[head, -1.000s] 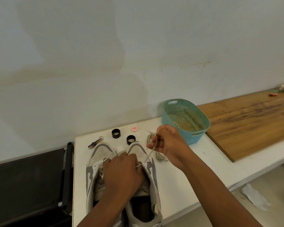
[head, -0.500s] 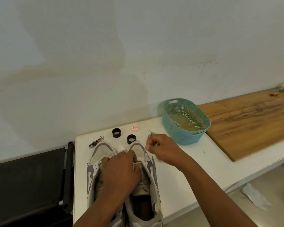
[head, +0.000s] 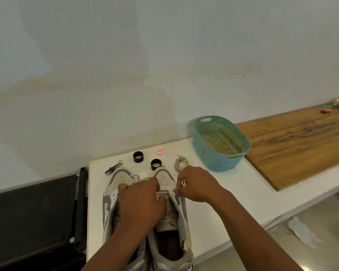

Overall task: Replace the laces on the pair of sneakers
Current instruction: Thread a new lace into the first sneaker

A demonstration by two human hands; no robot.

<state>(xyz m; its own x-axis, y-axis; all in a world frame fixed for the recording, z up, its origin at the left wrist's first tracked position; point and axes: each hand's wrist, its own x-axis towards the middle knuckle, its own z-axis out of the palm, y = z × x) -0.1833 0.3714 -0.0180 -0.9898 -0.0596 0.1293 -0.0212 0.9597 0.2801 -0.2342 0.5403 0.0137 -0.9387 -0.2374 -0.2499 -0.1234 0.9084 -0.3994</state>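
Two white and grey sneakers stand side by side on the white table, toes pointing away from me: the left sneaker (head: 116, 181) and the right sneaker (head: 171, 227). My left hand (head: 141, 202) rests across both tongues, fingers curled at the lowest eyelets of the right sneaker. My right hand (head: 197, 182) sits at the right sneaker's outer edge and pinches a white lace (head: 162, 192) that runs across the first eyelets. A coiled spare lace (head: 181, 162) lies just beyond my right hand.
A teal perforated basket (head: 204, 153) stands at the back right, beside a wooden board (head: 301, 143). Two black rings (head: 138, 156), a small red and white cap (head: 160, 151) and a metal clip tool (head: 114, 168) lie beyond the shoes. A dark bench sits to the left.
My right hand has come down from above the table to the right sneaker's edge, drawing the lace short. My left hand has stayed on the tongues.
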